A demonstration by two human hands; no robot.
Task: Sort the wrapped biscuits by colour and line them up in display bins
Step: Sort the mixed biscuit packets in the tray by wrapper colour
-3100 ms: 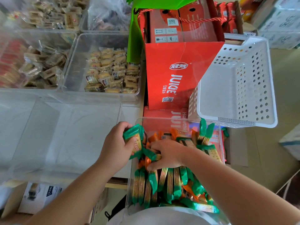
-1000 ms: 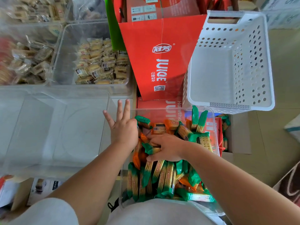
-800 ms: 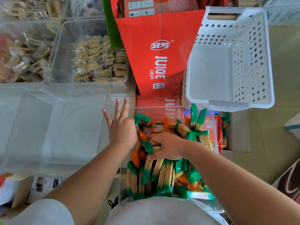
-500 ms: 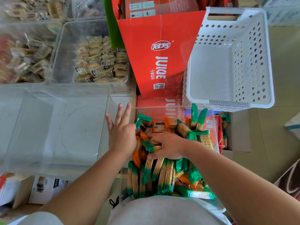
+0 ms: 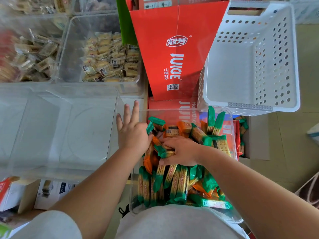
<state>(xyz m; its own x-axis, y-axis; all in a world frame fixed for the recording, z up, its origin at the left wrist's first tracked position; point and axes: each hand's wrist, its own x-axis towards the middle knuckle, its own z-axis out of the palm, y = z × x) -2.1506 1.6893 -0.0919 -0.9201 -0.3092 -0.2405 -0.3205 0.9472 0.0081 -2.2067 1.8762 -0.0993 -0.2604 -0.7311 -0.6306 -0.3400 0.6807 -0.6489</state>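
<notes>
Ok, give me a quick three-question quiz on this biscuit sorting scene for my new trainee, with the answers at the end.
1. True or false: the white basket holds biscuit packs.
2. Which wrapper colours are mixed in the clear bin in front of the person? A green and orange; B blue and red; C yellow and purple.
3. Fill in: the ____ hand grips a green-ended pack mid-bin.

Key
1. False.
2. A.
3. Right: the right hand grips it, while the left hand stretches three fingers out by the bin's left rim.
</notes>
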